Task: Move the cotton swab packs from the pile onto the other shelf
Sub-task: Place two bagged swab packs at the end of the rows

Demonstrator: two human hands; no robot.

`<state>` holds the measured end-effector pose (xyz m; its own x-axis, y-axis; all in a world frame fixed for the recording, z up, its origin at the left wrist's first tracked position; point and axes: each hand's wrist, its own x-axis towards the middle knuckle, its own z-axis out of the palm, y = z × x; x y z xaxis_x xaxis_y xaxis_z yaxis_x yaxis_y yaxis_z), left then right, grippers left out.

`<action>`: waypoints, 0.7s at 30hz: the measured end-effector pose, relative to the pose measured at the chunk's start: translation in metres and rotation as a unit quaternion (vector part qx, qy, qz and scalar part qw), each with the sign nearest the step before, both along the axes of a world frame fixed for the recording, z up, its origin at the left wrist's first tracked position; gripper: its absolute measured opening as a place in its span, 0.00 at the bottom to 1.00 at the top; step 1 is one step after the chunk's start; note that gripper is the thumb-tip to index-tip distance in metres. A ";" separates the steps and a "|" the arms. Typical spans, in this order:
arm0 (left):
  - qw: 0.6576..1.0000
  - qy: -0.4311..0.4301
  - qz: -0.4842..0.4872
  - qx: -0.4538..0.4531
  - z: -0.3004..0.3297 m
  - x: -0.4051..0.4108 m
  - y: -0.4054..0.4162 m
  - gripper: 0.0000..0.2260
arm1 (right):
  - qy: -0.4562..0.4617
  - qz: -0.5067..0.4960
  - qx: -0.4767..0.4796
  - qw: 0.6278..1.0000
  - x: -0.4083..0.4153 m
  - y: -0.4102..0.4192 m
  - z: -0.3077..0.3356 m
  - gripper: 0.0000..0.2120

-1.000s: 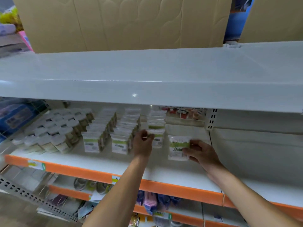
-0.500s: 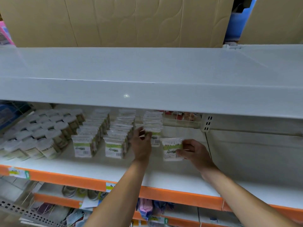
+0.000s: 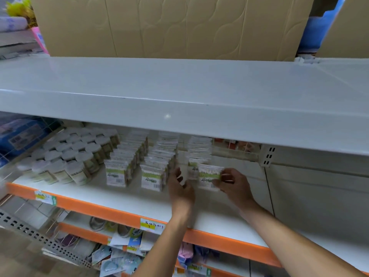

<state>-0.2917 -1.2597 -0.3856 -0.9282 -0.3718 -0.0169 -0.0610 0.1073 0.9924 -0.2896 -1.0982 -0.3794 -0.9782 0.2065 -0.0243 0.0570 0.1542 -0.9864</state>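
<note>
Cotton swab packs with green labels stand in rows on the white shelf (image 3: 127, 194) with the orange front edge. My right hand (image 3: 233, 186) pinches one pack (image 3: 208, 177) by its right side and holds it upright in front of the third row (image 3: 198, 152). My left hand (image 3: 180, 186) hovers just left of that pack with loosely spread fingers, holding nothing. Two fuller rows of packs (image 3: 117, 172) (image 3: 153, 176) stand to the left.
Round swab jars (image 3: 65, 156) fill the shelf's left part. A wide white shelf (image 3: 179, 96) overhangs above, with cardboard boxes (image 3: 169, 27) behind it. The right section (image 3: 319, 206) has bare white panels. Lower shelves hold mixed small goods (image 3: 119, 256).
My left hand has let go of the third row's front pack and dropped lower, fingers spread. My right hand has brought its pack leftward, close in front of that row.
</note>
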 end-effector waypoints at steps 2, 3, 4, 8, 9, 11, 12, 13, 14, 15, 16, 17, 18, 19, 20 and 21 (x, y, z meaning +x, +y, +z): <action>1.000 -0.002 0.002 0.010 0.000 0.015 -0.002 0.19 | 0.002 -0.012 0.024 1.000 -0.008 -0.010 -0.002 0.13; 1.000 0.000 -0.001 0.004 -0.001 0.022 -0.003 0.19 | 0.002 -0.016 0.036 0.999 -0.011 -0.015 -0.004 0.13; 1.000 0.003 -0.007 -0.005 -0.001 0.029 -0.004 0.18 | 0.002 -0.019 0.045 0.999 -0.014 -0.020 -0.005 0.13; 0.999 -0.006 -0.027 -0.029 -0.001 0.046 -0.010 0.16 | 0.006 -0.025 0.072 0.997 -0.023 -0.035 -0.007 0.13; 0.999 -0.011 -0.032 -0.034 -0.001 0.049 -0.012 0.16 | 0.003 -0.030 0.070 0.997 -0.024 -0.038 -0.008 0.13; 0.998 -0.019 -0.038 -0.037 -0.002 0.053 -0.016 0.16 | -0.001 -0.044 0.067 0.997 -0.027 -0.041 -0.011 0.14; 0.998 -0.023 -0.039 -0.040 -0.002 0.054 -0.017 0.16 | 0.001 -0.050 0.069 0.996 -0.028 -0.042 -0.012 0.14; 0.998 -0.026 -0.039 -0.042 -0.002 0.055 -0.018 0.16 | 0.005 -0.056 0.069 0.996 -0.029 -0.043 -0.013 0.14; 0.998 -0.029 -0.040 -0.044 -0.001 0.056 -0.019 0.16 | 0.008 -0.062 0.065 0.996 -0.029 -0.044 -0.014 0.14; 0.998 -0.031 -0.042 -0.044 -0.001 0.057 -0.020 0.16 | 0.010 -0.068 0.061 0.996 -0.029 -0.046 -0.014 0.14; 0.997 -0.032 -0.044 -0.046 -0.001 0.058 -0.020 0.16 | 0.009 -0.076 0.057 0.995 -0.029 -0.047 -0.015 0.14; 0.997 -0.032 -0.046 -0.049 0.000 0.059 -0.020 0.16 | 0.006 -0.084 0.054 0.995 -0.029 -0.049 -0.015 0.14; 0.997 -0.032 -0.049 -0.050 0.000 0.059 -0.021 0.16 | 0.003 -0.090 0.052 0.995 -0.028 -0.051 -0.016 0.14; 0.997 -0.032 -0.052 -0.051 0.000 0.060 -0.021 0.16 | -0.002 -0.094 0.049 0.994 -0.028 -0.052 -0.016 0.14; 0.997 -0.031 -0.054 -0.052 0.001 0.059 -0.021 0.16 | -0.006 -0.096 0.046 0.994 -0.028 -0.054 -0.016 0.13; 0.996 -0.030 -0.055 -0.056 0.001 0.059 -0.021 0.16 | -0.013 -0.097 0.045 0.994 -0.028 -0.056 -0.016 0.13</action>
<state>-0.2327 -1.2806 -0.3843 -0.9621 -0.2699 -0.0386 -0.1023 0.2262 0.9687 -0.3180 -1.1538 -0.3957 -0.9188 0.3943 -0.0214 0.1191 0.2250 -0.9671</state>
